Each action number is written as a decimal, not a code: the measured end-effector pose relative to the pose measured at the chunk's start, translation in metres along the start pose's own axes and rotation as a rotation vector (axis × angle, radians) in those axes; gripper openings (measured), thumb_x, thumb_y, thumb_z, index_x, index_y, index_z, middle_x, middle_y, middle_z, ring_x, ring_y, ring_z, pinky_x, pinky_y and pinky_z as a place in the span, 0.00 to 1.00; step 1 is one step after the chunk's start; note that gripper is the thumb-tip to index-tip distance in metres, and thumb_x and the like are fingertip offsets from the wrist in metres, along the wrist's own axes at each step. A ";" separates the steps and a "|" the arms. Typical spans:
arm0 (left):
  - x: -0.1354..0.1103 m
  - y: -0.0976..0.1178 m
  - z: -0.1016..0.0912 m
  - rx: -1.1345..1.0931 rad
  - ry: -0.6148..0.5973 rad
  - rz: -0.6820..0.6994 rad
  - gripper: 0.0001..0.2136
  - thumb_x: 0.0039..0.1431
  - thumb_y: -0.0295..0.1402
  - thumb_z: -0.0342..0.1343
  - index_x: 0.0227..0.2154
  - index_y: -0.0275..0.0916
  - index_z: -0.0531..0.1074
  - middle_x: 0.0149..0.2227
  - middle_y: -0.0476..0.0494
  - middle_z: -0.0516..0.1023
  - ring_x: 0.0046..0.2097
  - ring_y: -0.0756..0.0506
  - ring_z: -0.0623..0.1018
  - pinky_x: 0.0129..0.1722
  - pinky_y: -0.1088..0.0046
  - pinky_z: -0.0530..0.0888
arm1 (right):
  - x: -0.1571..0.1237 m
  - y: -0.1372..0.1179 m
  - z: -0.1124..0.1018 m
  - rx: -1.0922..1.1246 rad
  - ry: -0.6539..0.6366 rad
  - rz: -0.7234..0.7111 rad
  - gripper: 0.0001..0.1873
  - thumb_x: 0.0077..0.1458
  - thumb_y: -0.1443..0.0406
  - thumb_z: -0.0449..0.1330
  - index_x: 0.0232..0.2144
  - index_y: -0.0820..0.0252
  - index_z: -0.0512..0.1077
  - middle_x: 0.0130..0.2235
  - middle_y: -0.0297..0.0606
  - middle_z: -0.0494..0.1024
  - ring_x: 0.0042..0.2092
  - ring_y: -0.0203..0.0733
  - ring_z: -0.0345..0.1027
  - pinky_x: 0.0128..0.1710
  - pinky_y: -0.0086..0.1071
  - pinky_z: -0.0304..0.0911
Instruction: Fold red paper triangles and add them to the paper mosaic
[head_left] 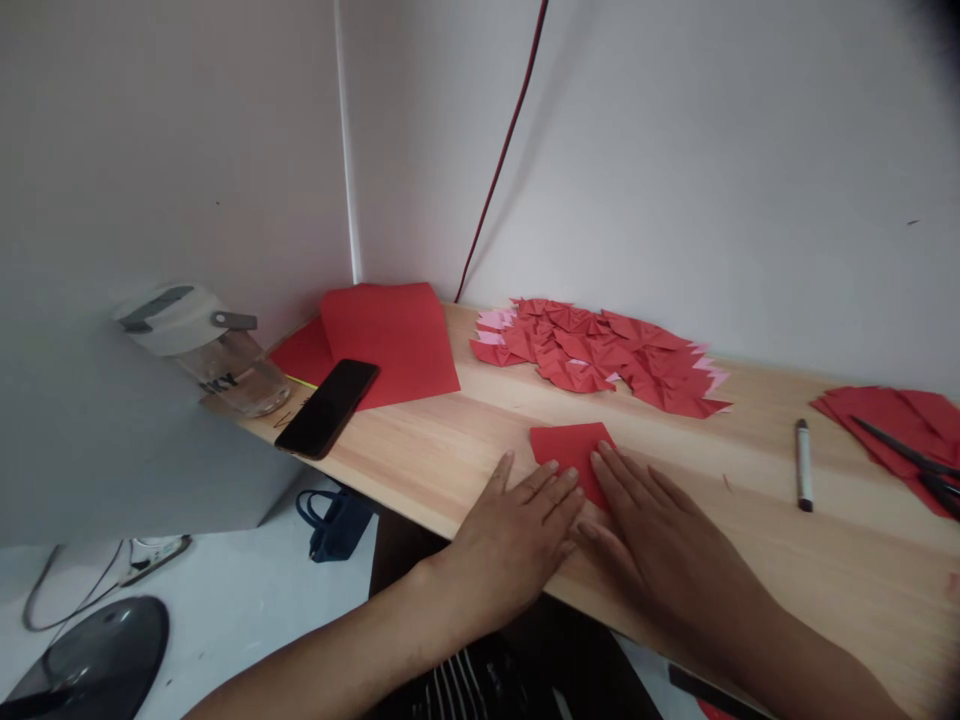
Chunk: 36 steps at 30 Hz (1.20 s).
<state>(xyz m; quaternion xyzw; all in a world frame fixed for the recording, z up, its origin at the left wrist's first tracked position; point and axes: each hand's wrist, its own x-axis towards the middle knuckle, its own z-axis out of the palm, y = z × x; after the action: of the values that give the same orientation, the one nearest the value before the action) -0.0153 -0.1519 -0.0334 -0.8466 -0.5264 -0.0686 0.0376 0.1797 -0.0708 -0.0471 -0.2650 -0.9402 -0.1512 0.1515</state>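
Note:
A small sheet of red paper (571,446) lies flat near the table's front edge. Across its lower left part rests my left hand (517,530), palm down with the fingers stretched out. My right hand (649,530) lies flat as well, its fingertips on the right side of the sheet. Both hands cover the lower part of the paper, so its full outline is hidden. Behind it, toward the wall, sits a cluster of folded red and pink paper pieces (592,350).
Larger red sheets (397,335) lie at the back left, with a black phone (328,408) partly over them. A clear bottle (232,370) stands at the left edge. To the right are a marker (804,465), scissors (911,458) and stacked red paper (885,410).

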 end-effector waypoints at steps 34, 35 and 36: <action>0.033 -0.023 -0.012 -0.236 -0.056 -0.061 0.20 0.71 0.41 0.39 0.61 0.47 0.65 0.68 0.46 0.58 0.70 0.40 0.52 0.67 0.50 0.51 | -0.055 -0.032 -0.047 0.004 0.145 -0.093 0.21 0.64 0.59 0.48 0.51 0.65 0.71 0.48 0.46 0.82 0.47 0.47 0.77 0.51 0.45 0.60; 0.038 -0.021 -0.011 -0.231 -0.053 -0.075 0.21 0.70 0.43 0.40 0.61 0.47 0.65 0.68 0.44 0.58 0.70 0.39 0.52 0.67 0.50 0.52 | -0.051 -0.036 -0.048 0.000 0.148 -0.096 0.21 0.64 0.59 0.48 0.50 0.65 0.72 0.47 0.47 0.82 0.47 0.47 0.77 0.51 0.45 0.60; 0.043 -0.019 -0.011 -0.222 -0.051 -0.089 0.22 0.70 0.45 0.41 0.61 0.47 0.65 0.68 0.43 0.59 0.70 0.38 0.52 0.67 0.49 0.52 | -0.048 -0.038 -0.049 -0.002 0.146 -0.102 0.21 0.64 0.59 0.48 0.49 0.66 0.72 0.47 0.47 0.82 0.47 0.47 0.77 0.51 0.45 0.60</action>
<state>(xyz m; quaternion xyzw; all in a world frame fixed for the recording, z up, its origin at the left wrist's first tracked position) -0.0149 -0.1068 -0.0165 -0.8229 -0.5532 -0.1068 -0.0730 0.2080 -0.1419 -0.0277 -0.2050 -0.9388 -0.1787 0.2115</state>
